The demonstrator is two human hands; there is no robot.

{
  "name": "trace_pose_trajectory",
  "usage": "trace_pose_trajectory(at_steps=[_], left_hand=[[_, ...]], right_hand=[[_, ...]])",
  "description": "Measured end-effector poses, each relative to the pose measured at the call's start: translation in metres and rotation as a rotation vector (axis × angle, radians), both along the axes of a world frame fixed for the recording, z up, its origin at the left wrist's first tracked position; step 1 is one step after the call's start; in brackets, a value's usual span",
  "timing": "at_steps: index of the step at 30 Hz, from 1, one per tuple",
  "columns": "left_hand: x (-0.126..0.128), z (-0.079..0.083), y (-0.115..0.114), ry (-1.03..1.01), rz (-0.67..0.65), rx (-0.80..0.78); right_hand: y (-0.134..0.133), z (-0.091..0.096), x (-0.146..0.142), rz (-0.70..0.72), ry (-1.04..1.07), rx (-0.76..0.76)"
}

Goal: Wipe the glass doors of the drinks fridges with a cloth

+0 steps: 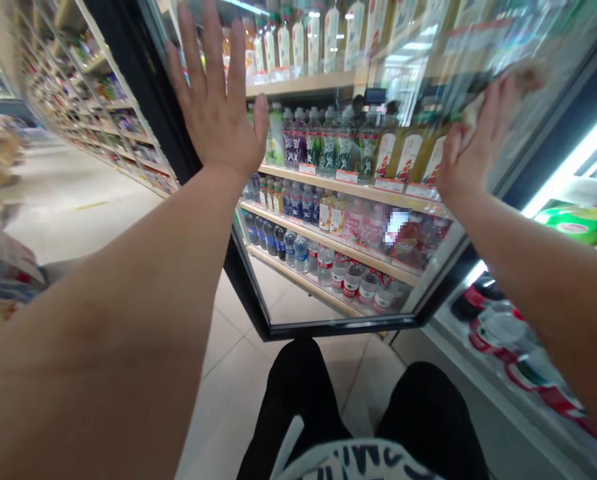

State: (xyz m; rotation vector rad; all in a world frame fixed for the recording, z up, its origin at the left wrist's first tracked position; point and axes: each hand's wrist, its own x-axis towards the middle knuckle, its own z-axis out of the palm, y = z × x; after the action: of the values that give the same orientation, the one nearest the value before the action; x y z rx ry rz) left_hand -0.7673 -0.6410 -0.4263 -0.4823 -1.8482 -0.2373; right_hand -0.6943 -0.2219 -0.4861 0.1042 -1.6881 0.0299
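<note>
A glass cooler door (323, 327) with a black frame stands swung out in front of me. High on its left side, my left hand (223, 113) lies flat against the glass with fingers spread, close to the black edge. My right hand (478, 140) presses a light, crumpled cloth (473, 113) to the upper right of the pane. Its fingertips are a little blurred, and part of the cloth is hidden under the palm. Through or in the glass, shelves of bottled drinks (328, 143) show, mixed with reflections.
On the right is the lit cooler interior, with bottles (508, 340) and a green package (573, 223) on its shelves. Long store shelves (113, 113) run along the left beside a tiled floor (73, 200). My knees (303, 380) are just below the door's bottom edge.
</note>
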Motion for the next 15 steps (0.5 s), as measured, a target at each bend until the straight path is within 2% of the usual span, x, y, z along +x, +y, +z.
trace_pose_trajectory(at_steps=[2,7,9,13,15], left_hand=[[0.0,0.0,0.0,-0.015,-0.029,0.034],[-0.001,-0.002,-0.003,0.018,-0.03,-0.012],[-0.004,-0.003,-0.003,0.053,-0.019,-0.014],[-0.009,-0.003,-0.002,0.041,-0.002,0.011],[-0.009,-0.002,-0.001,0.026,-0.025,0.019]], right_hand=[[0.006,-0.008,-0.001,0.024,0.018,-0.015],[0.041,0.008,-0.011,0.007,0.068,-0.09],[0.054,0.001,-0.014,0.004,0.076,-0.174],[0.077,-0.027,-0.018,-0.006,0.018,-0.347],[0.089,-0.022,-0.023,-0.004,0.006,-0.398]])
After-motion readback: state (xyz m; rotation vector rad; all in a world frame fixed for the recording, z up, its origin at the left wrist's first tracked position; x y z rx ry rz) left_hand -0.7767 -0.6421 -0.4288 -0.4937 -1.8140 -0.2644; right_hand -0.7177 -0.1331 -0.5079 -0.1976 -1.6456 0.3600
